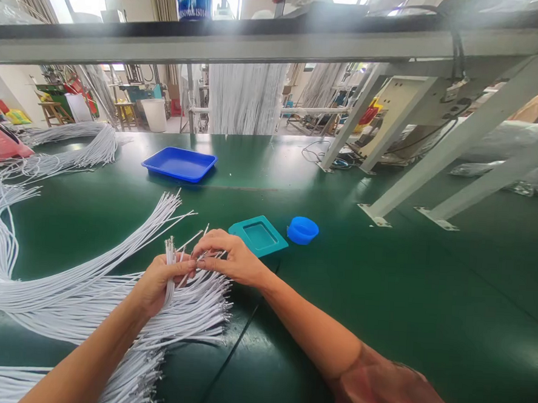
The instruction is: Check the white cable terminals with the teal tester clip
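Note:
White cables point(109, 277) lie in long bundles across the left of the green table, their stripped or tipped ends fanned out toward the middle. My left hand point(164, 277) is closed around a small bunch of these cables, whose ends stick up above the thumb. Beside it, my right hand point(224, 256) pinches at a cable end, fingers bent and close to the left fingertips. What exactly sits between the two sets of fingertips is partly hidden. Just beyond my right hand lies a teal square tray point(262, 236), and next to that a round blue dish point(302, 230).
A blue rectangular tray point(180, 164) rests farther back on the green table point(404, 295). Metal legs point(402, 173) of a raised shelf are fixed to the tabletop at right. A coiled cable bundle point(90, 148) and a pink object point(2, 139) are at far left.

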`<act>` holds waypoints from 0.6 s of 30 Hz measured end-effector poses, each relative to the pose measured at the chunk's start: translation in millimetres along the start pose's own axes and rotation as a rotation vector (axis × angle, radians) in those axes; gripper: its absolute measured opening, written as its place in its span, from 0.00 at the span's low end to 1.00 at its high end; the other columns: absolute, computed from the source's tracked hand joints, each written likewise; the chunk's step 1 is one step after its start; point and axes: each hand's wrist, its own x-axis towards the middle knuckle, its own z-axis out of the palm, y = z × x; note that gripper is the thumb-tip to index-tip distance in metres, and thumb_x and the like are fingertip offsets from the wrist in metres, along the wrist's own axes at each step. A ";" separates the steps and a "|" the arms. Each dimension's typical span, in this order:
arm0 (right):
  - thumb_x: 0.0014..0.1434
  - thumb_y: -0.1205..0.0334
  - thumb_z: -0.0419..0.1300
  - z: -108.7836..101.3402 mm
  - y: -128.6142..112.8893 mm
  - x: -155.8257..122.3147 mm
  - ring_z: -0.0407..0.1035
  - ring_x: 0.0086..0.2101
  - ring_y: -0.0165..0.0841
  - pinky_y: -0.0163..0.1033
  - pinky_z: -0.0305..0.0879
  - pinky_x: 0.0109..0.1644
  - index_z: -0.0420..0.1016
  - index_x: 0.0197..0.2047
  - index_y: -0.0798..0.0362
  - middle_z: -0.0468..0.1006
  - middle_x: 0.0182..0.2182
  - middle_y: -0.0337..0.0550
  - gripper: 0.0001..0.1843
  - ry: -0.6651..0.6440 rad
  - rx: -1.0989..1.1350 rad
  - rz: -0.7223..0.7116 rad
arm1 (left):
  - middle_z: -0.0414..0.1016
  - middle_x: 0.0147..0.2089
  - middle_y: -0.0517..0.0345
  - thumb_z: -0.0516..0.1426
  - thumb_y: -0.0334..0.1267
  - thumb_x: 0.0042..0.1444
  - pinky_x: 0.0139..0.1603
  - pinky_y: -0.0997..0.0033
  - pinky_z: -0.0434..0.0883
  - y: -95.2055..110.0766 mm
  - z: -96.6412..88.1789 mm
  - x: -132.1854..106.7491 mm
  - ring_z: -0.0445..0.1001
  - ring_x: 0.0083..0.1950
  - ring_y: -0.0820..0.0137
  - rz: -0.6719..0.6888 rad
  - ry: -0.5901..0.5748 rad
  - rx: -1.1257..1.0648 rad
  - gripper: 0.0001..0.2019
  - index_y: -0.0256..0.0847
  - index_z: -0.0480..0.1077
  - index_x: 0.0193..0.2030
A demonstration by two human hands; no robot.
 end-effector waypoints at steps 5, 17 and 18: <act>0.52 0.63 0.60 -8.0 1.9 -0.3 0.67 0.33 0.29 0.33 0.61 0.37 0.76 0.29 0.55 0.76 0.28 0.41 0.05 -0.011 -0.137 0.011 | 0.68 0.19 0.59 0.63 0.36 0.41 0.22 0.75 0.53 -1.6 -0.3 -0.9 0.58 0.21 0.77 0.051 0.008 0.180 0.07 0.34 0.74 0.25; 0.57 0.58 0.52 -22.4 6.5 0.5 0.65 0.31 0.27 0.33 0.61 0.38 0.74 0.36 0.57 0.74 0.29 0.39 0.14 -0.364 0.144 0.203 | 0.69 0.24 0.57 0.62 0.36 0.43 0.27 0.74 0.58 1.0 -1.5 -3.4 0.62 0.26 0.73 0.102 -0.169 0.339 0.05 0.36 0.74 0.27; 0.59 0.58 0.50 -22.1 5.0 0.8 0.65 0.32 0.27 0.33 0.61 0.38 0.73 0.41 0.57 0.74 0.31 0.40 0.15 -0.328 0.194 0.207 | 0.69 0.23 0.58 0.62 0.36 0.43 0.26 0.75 0.57 0.3 -2.8 -2.3 0.61 0.25 0.74 0.084 -0.167 0.302 0.06 0.36 0.74 0.27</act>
